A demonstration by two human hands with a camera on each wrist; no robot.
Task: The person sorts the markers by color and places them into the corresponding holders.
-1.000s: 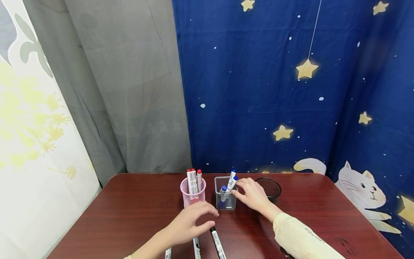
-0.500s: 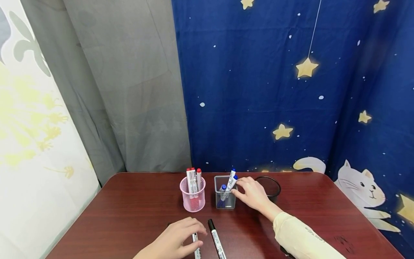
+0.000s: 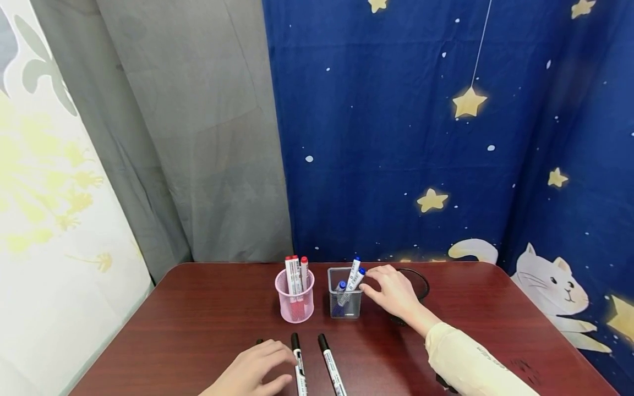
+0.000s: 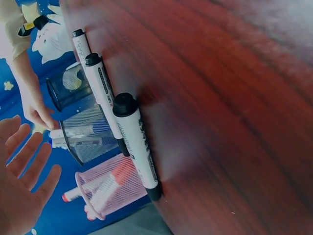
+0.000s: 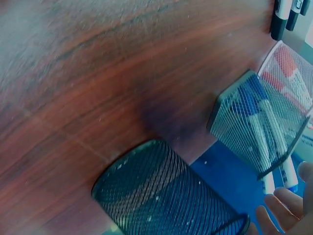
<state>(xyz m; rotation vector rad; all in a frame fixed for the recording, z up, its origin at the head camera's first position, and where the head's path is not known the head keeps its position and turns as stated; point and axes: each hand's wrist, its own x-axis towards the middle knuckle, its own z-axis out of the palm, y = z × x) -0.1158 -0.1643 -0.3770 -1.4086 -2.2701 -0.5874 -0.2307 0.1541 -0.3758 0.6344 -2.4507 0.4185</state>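
My left hand (image 3: 257,371) hovers over the near table, fingers spread and loosely bent, nothing in its grasp. Beside it lie black-capped whiteboard markers: a middle marker (image 3: 299,366), a right marker (image 3: 332,366), and a left one mostly hidden by the hand in the head view. The left wrist view shows the closest marker (image 4: 137,142) at full length. My right hand (image 3: 393,291) holds nothing, its fingers relaxed just right of the square mesh pen holder (image 3: 346,305), where blue-capped markers (image 3: 354,275) lean. It partly covers the round black mesh holder (image 5: 166,191).
A pink mesh pen cup (image 3: 297,308) holding red-capped markers (image 3: 295,275) stands left of the square holder. Behind the dark red wooden table (image 3: 198,308) hang a grey curtain (image 3: 218,165) and a blue starry curtain (image 3: 371,137).
My left hand has drawn back toward the near edge and to the left, uncovering the middle marker. My right hand has shifted slightly right, away from the square holder's rim.
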